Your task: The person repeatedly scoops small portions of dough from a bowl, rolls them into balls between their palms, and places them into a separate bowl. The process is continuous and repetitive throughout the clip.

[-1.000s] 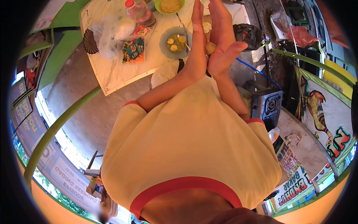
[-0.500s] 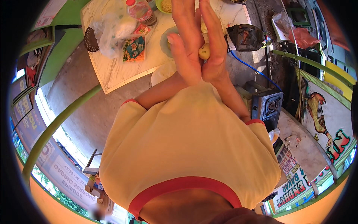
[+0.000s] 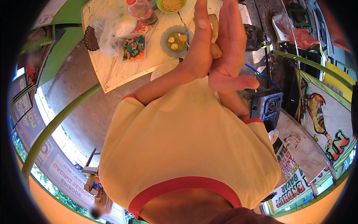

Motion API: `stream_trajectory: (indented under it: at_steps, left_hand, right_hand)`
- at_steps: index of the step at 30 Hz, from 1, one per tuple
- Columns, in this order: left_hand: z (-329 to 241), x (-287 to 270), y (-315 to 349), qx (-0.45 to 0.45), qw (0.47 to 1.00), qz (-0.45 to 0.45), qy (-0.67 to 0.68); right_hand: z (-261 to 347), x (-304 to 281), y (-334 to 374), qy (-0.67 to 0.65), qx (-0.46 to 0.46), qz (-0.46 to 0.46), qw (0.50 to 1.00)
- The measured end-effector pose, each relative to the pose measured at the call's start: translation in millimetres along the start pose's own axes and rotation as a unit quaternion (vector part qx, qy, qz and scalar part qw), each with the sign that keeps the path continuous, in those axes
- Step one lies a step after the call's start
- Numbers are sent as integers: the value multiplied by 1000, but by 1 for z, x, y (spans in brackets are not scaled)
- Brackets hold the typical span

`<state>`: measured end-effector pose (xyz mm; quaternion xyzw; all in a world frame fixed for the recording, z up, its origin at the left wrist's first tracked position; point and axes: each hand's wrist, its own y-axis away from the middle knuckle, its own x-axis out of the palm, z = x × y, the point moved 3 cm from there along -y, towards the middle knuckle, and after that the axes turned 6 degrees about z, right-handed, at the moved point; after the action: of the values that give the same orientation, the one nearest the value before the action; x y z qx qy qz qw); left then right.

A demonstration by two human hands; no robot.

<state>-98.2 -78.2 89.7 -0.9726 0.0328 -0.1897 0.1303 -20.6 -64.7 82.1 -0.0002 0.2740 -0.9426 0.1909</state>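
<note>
My left hand and my right hand face each other palm to palm above the table's near edge, fingers stretched away from me. Pressed between the palms is a small pale-yellow ball, partly covered by the left palm. The right thumb points out to the right. Just left of the hands is a grey-green bowl with yellow liquid, several yellow balls and what looks like a spoon handle. Farther back stands a lime-green bowl of yellowish, shredded-looking food. A tan flat thing shows between my hands.
On the marble-patterned table are a clear bottle with a red cap, a plastic bag, a tray of cut vegetables and a brown woven mat. A stove and a blue hose lie to the right.
Both hands have shifted to the right, and the grey-green bowl shows fully. The left thumb has swung in along its hand, the right thumb out. The ball stays between the palms.
</note>
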Motion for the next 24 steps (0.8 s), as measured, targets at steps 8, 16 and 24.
stream_trajectory:
  at_steps: [8, 16, 24]
  left_hand:
    - [29, -17, -9, 7, 999, -39, 18]
    - [18, 7, -3, 110, 994, 15, -17]
    - [18, 23, -2, 93, 992, 46, -66]
  right_hand:
    - [-28, 2, 11, 89, -118, 47, 988]
    - [12, -11, 0, 178, 180, 59, 966]
    - [6, -16, -4, -78, -17, -136, 988]
